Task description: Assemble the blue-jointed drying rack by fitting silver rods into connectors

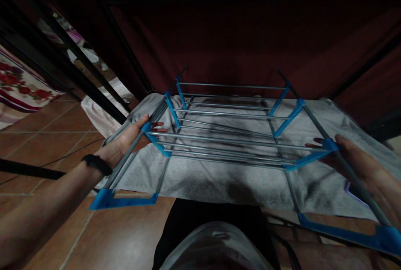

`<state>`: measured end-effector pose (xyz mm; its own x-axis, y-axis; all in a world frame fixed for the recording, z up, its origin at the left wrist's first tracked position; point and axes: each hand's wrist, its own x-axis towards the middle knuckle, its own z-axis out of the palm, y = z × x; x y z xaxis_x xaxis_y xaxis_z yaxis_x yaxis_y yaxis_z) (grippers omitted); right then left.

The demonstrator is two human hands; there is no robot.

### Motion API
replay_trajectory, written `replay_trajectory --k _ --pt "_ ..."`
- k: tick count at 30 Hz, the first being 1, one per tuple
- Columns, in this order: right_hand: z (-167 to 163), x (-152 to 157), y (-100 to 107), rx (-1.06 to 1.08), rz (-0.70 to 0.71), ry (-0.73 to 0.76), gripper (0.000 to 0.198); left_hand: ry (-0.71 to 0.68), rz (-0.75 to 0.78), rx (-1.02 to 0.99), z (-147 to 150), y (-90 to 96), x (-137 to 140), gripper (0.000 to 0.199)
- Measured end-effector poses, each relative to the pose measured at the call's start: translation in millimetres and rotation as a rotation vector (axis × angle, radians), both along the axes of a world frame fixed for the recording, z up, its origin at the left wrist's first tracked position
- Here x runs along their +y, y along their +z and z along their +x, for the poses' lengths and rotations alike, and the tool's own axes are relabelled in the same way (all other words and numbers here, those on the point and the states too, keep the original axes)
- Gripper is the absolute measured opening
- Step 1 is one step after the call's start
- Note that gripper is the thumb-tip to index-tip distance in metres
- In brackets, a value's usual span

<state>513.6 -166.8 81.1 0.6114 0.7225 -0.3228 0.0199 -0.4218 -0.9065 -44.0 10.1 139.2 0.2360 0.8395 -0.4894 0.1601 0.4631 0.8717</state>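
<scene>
A shoe rack [225,139] of thin grey metal tubes and blue plastic connectors lies across a grey towel-like cloth [219,180] in front of me. My left hand [138,132] grips its left side tube beside a blue connector, thumb on top and fingers reaching underneath. On the opposite side, my right hand [354,157] holds the right side tube near the matching connector; part of that hand is hidden behind the tube. Several crossbars run between the two sides. The near end connectors, a left one [125,201] and a right one [347,234], point toward me.
Dark red fabric [250,44] hangs behind the rack, with black metal poles [90,69] at the left. A flat purple-edged object [357,194] lies on the cloth at right. A floral cloth [25,82], a white textile [105,111] and a thin cable rest over the tiled floor [75,153].
</scene>
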Motion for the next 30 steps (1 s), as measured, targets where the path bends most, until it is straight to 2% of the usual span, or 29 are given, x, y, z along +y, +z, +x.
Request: replay_trajectory --k 3,7,10,18,22,25,27,30 --pt "0.6 5.7 0.5 0.153 -0.014 0.000 0.038 -0.025 -0.013 0.038 5.3 7.0 -3.3 0.071" --pt "-1.4 7.2 2.4 0.133 -0.024 -0.008 0.036 -0.048 0.045 0.252 12.4 11.8 -8.0 0.083" --pt "-5.9 7.5 5.9 0.155 -0.031 -0.058 0.036 -0.086 0.097 0.306 12.9 10.7 -8.2 0.085" --pt "-7.4 9.5 5.0 0.202 0.004 -0.118 0.031 -0.081 0.059 0.054 10.6 9.2 -7.7 0.067" --pt "-7.8 9.2 3.0 0.156 0.039 -0.099 0.027 -0.030 0.035 0.032 10.7 9.8 -7.6 0.059" --pt "-7.0 10.0 0.7 0.174 0.052 -0.097 0.028 -0.036 0.021 0.019 4.1 0.9 -1.0 0.055" --pt "-5.7 10.8 -0.5 0.183 0.054 -0.089 0.029 -0.029 0.004 -0.017 -1.1 -7.7 5.8 0.057" --pt "-1.5 11.7 -0.9 0.207 0.059 -0.056 0.035 0.081 -0.004 -0.042 -3.4 -17.4 14.0 0.070"
